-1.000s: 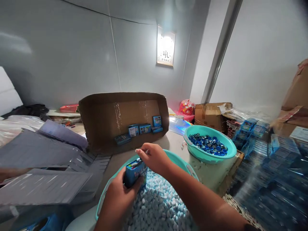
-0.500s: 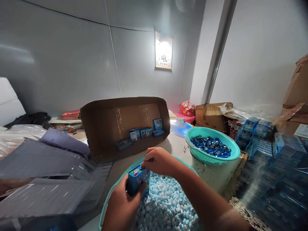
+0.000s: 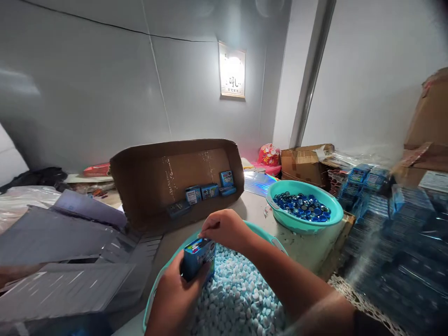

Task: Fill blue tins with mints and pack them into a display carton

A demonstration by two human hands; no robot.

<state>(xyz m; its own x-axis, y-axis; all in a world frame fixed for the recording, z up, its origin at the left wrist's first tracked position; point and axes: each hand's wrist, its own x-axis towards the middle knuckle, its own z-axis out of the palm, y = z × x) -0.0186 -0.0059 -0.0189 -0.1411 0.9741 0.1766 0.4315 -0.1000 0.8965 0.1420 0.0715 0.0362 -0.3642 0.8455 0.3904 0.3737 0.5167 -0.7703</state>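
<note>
My left hand (image 3: 177,289) is wrapped around a small blue printed box (image 3: 198,263), held upright with its colourful top facing up. At the box's top edge, the fingers of my right hand (image 3: 227,228) are pinched together; what sits between their tips is hidden. Both hands are over a turquoise basin (image 3: 153,295) full of small white and pale-blue tablets (image 3: 241,284).
Behind the basin a cardboard box (image 3: 147,186) lies on its side with several blue boxes (image 3: 209,191) inside. A second turquoise basin (image 3: 306,227) holds blue round caps (image 3: 304,207). Wrapped stacks (image 3: 378,210) stand right; grey plastic sheets (image 3: 63,233) lie left.
The view has shifted slightly, so the surroundings sit a little further left. My right fingers have moved slightly across the top of the box; my left hand still grips it.
</note>
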